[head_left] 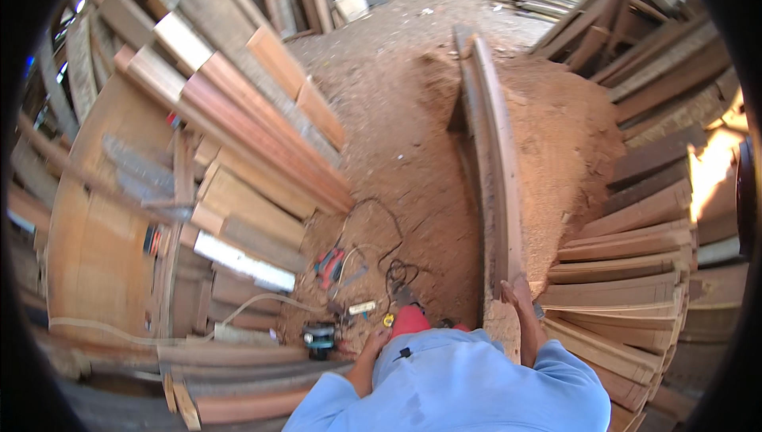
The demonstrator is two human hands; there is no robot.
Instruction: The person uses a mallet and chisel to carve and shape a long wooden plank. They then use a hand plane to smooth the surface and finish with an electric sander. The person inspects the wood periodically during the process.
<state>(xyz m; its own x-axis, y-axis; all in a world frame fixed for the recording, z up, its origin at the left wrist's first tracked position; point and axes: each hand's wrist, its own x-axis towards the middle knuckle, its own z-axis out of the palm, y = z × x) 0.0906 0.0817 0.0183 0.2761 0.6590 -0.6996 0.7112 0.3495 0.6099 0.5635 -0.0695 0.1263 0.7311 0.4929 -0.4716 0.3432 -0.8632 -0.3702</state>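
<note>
A long reddish-brown wooden plank (502,154) stretches away from me on a narrow wooden bench (465,75). At its near end my right hand (521,299) is closed on the wood, thumb on the inner side. My left hand (376,343) hangs low by my left side, against the blue shirt. Its fingers are small and partly hidden, so I cannot tell whether they hold anything. Just ahead of it is a small round yellow-and-black thing (388,320). A teal-and-black power tool (320,337) sits left of that hand.
Left of the bench, a red power tool (328,267) lies on the dirt floor beside a dark looped cord (401,273). Stacked boards (262,138) line the left. More planks (619,289) fan out close on the right. Sawdust (556,115) heaps around the bench.
</note>
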